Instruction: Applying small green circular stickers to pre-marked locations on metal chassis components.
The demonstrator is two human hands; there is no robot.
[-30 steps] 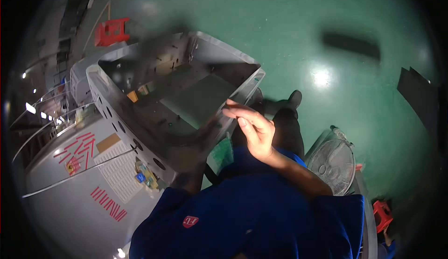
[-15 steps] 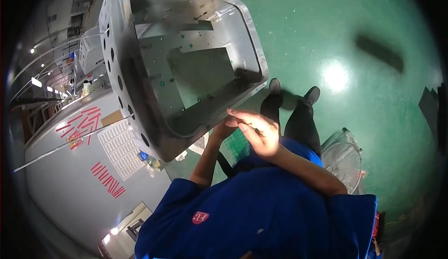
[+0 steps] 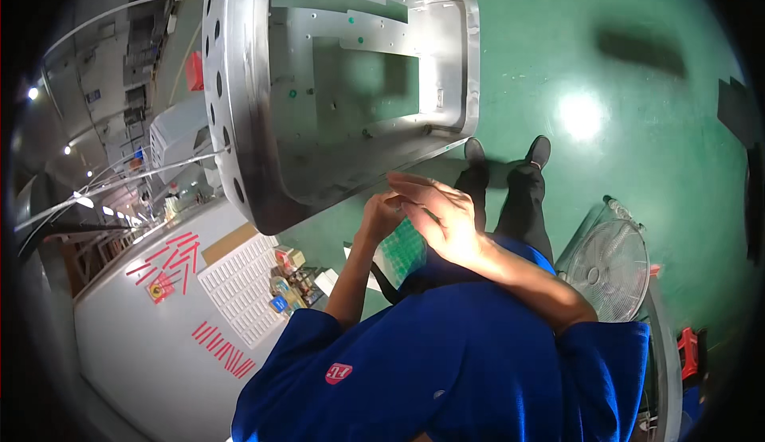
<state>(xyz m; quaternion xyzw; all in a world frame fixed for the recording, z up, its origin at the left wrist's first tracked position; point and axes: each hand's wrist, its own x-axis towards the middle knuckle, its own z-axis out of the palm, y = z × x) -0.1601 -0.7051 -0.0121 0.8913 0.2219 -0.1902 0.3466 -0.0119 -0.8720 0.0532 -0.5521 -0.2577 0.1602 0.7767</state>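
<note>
A large grey metal housing [image 3: 253,107], open-fronted with a row of round holes along its left side, stands in front of me. Studs and a few small green dots show inside it. Just below its near edge my hands meet. My left hand [image 3: 386,216] has its fingers curled, partly covered by the right; anything small in them cannot be made out. My right hand [image 3: 448,217] reaches across with fingers stretched out and thumb apart, its fingertips by the left hand's fingers. Neither hand visibly touches the housing.
At left, a grey table [image 3: 135,354] carries red strips [image 3: 223,349], a white sheet of labels [image 3: 243,290] and small boxes [image 3: 291,259]. A floor fan [image 3: 607,271] stands at right on the green floor [image 3: 558,35]. White rods [image 3: 119,191] extend left from the housing.
The view has shifted, so the housing and table appear further right and the housing higher. My hands stay together below the housing's edge, the right still across the left.
</note>
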